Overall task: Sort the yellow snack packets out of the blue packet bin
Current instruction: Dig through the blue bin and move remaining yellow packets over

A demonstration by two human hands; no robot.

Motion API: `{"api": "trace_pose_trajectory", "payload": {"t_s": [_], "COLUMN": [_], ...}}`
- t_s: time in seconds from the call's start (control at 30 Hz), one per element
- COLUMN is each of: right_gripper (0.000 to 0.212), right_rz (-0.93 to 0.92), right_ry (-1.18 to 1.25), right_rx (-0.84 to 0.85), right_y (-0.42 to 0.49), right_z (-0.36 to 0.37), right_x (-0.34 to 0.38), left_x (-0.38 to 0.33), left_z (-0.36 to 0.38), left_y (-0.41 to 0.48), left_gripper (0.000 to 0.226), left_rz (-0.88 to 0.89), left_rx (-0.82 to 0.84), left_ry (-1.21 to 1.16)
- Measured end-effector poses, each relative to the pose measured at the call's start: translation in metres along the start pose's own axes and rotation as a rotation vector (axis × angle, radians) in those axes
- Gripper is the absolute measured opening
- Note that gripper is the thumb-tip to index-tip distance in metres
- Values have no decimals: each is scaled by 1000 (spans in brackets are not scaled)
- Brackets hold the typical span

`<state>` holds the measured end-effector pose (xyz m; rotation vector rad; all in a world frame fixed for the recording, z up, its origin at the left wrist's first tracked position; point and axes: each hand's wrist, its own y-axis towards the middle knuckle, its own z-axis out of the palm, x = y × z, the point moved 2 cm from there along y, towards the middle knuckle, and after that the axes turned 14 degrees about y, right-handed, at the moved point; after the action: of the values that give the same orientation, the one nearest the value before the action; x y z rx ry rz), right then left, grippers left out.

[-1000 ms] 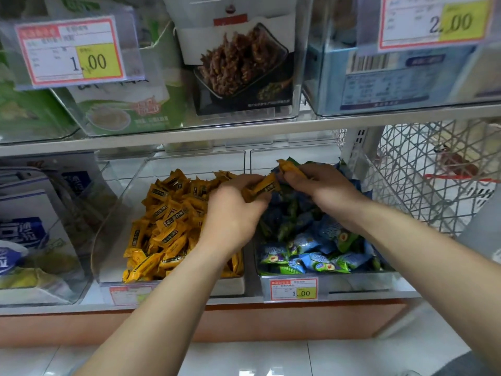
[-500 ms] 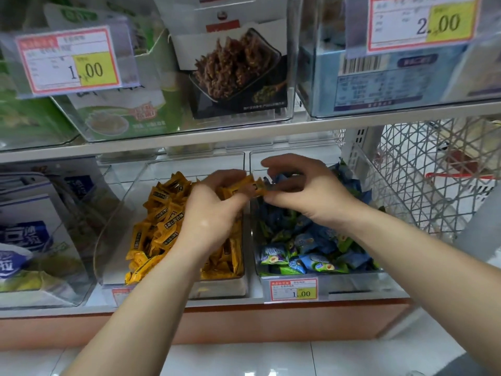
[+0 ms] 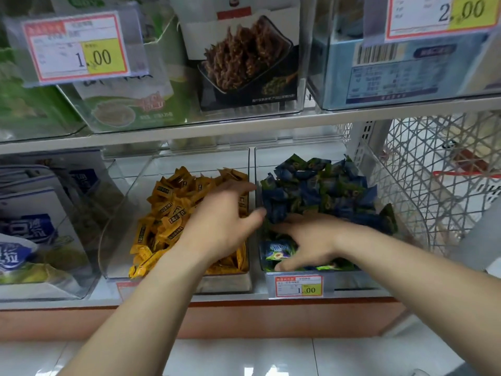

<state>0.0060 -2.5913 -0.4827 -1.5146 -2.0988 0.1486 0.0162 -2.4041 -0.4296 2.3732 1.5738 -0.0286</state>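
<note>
A: hands status?
B: left hand (image 3: pixel 219 226) palm down, fingers spread, over the heap of yellow snack packets with black labels (image 3: pixel 173 213); fingertips blurred; can't tell if it touches the heap
A: right one?
B: right hand (image 3: pixel 311 242) palm down inside the clear plastic blue packet bin (image 3: pixel 352 279); fingers fairly straight, pointing left, resting on the crinkled blue-green packets (image 3: pixel 320 191); thumb low by the front wall; can't tell if anything sits under the palm
A: where are the yellows?
B: every one I can see lies in the clear plastic bin with the curved front (image 3: pixel 113 240), just left of the blue packet bin; both bins side by side on the white lower shelf (image 3: pixel 67 301)
A: anything else nearby?
B: red-and-yellow price tag reading 1.00 (image 3: pixel 298 286) on the blue bin's front wall; white wire basket (image 3: pixel 433 172) just right of that bin
</note>
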Motion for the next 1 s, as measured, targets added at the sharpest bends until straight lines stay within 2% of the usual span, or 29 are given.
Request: {"api": "trace_pose_trajectory", "payload": {"t_s": [0.13,0.27,0.33,0.47,0.57,0.63,0.73,0.77,0.87,0.9,0.93,1.0], "right_gripper": [99,63,59,50,48,55,85,86,59,48,40,42], "right_rz": [-6,-51,-68,-56,-18,42,148,153,70,56,68,150], "right_ry": [-120,-49,53,248,292,284,264,250,286,309,322,350], "right_rx": [-70,-120,-133,-395,-512,-466,-286,-304,-567,-602,-574,-448], "right_y": [14,22,22,18,8,-1,-15,-19,-29,-31,-32,-27], "right_z": [10,12,3,-32,-55,-61,-65,-68,-78,-78,-77,-73], "right_x": [14,18,13,-13,-40,-56,-66,-67,-74,-78,-83,-92], "left_x": [-2,0,0,4,5,6,6,4,-11,-21,-32,-56], "left_z": [7,4,2,2,2,3,4,3,0,-1,-1,3], "left_y": [-2,-2,-3,0,1,2,3,2,-5,-7,-9,-7], "left_gripper": [57,56,57,58,57,57,56,56,54,52,50,48], "left_rz": [21,32,52,62,59,58,51,53,75,89,102,105], "left_rx": [3,20,37,62,76,90,103,93,-19,-59,-81,-60], "left_ry": [36,-9,-32,-31,-42,-52,-23,13,108,109,91,9]}}
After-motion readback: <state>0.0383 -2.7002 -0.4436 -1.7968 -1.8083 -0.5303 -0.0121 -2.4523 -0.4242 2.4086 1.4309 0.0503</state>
